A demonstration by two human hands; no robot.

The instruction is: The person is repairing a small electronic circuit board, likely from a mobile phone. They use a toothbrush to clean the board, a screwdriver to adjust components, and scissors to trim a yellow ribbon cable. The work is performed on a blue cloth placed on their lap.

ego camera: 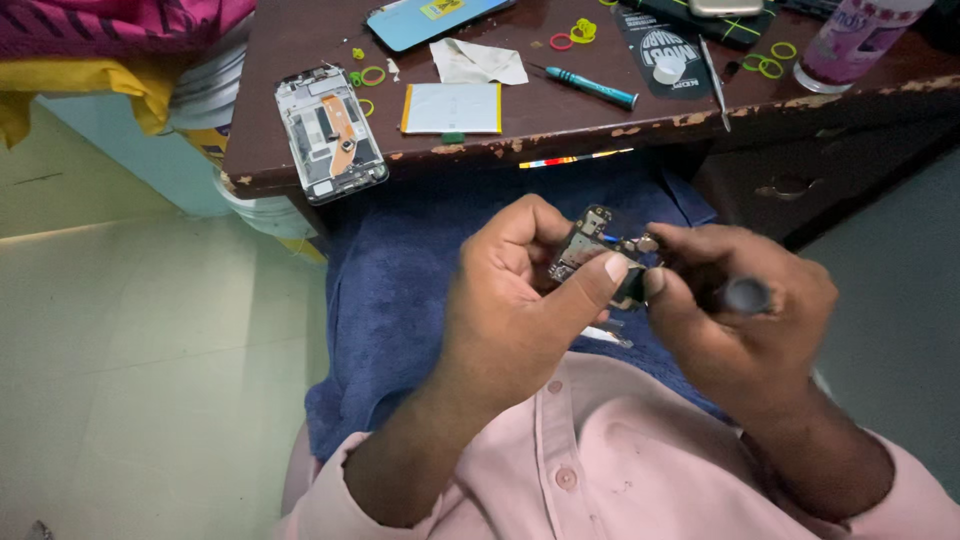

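Circuit board (pixel 590 250), small and dark, is held above the lap between both hands, near the centre of the view. Left hand (pixel 520 300) pinches its left edge, thumb pressed over the near side and fingers (pixel 530 232) curled behind. Right hand (pixel 745 310) closes around a dark-handled tool (pixel 745 294), its fingers pinching the shaft so that the tip meets the board's right edge. A blue towel (pixel 400 300) covers the lap beneath. Farther off, on the brown bench (pixel 300 40), lie an opened phone frame (pixel 330 132) at far left, a flat white battery (pixel 452 108) beside it, a teal screwdriver (pixel 590 87), and a blue screen panel (pixel 430 20). Judged from this layout, disassembly is largely done: board, battery and screen are out of the frame; work on the board itself and all reassembly appear to remain.
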